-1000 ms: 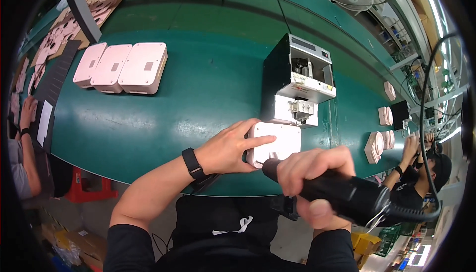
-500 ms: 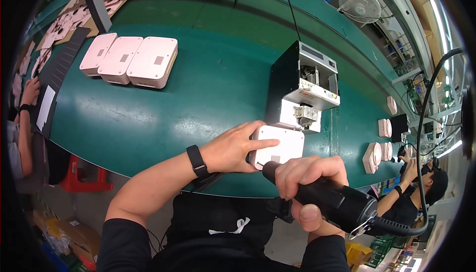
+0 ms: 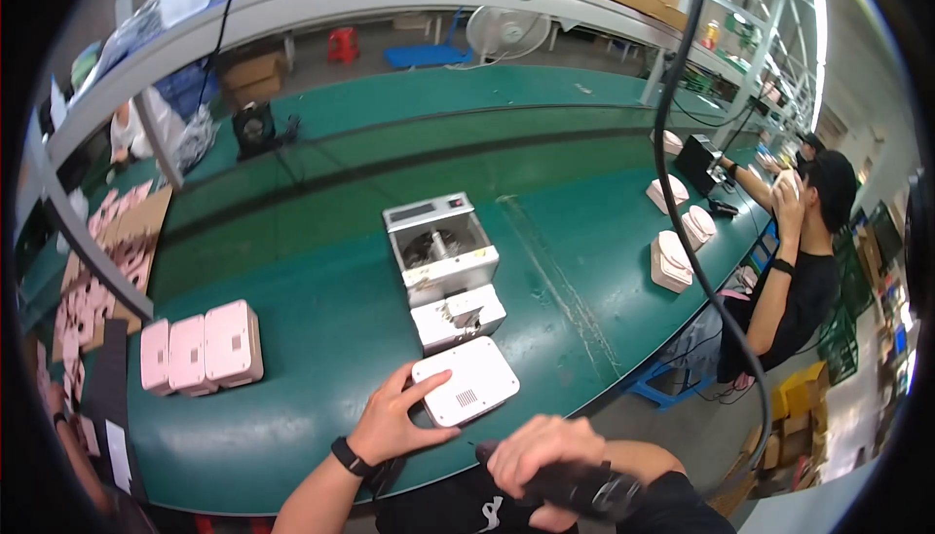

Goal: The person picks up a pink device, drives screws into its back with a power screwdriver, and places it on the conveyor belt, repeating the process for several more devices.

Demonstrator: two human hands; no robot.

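Observation:
A white rounded-square plastic case (image 3: pixel 492 374), with a small vent grid and corner holes on its top face, lies at the near edge of the green bench. My left hand (image 3: pixel 390 422) grips its left side, index finger on top and thumb along the near edge. My right hand (image 3: pixel 547 444), slightly blurred, is wrapped round a black corded electric screwdriver (image 3: pixel 589 490). Its front end is apart from the case, just off the bench's near edge. Directly behind the case stands a silver screw feeder (image 3: pixel 443 266), its front block close to the case.
Three similar cases (image 3: pixel 200 351) stand in a row at the left. More pale cases (image 3: pixel 672 261) sit along the right side, near a co-worker (image 3: pixel 789 271) in black. A thick black cable (image 3: pixel 665 144) hangs across the right. Pink cut-out pieces (image 3: pixel 83 310) lie far left.
The view has swung up and to the right. The screwdriver has come away from the case's near left corner toward me. My left hand still holds the case.

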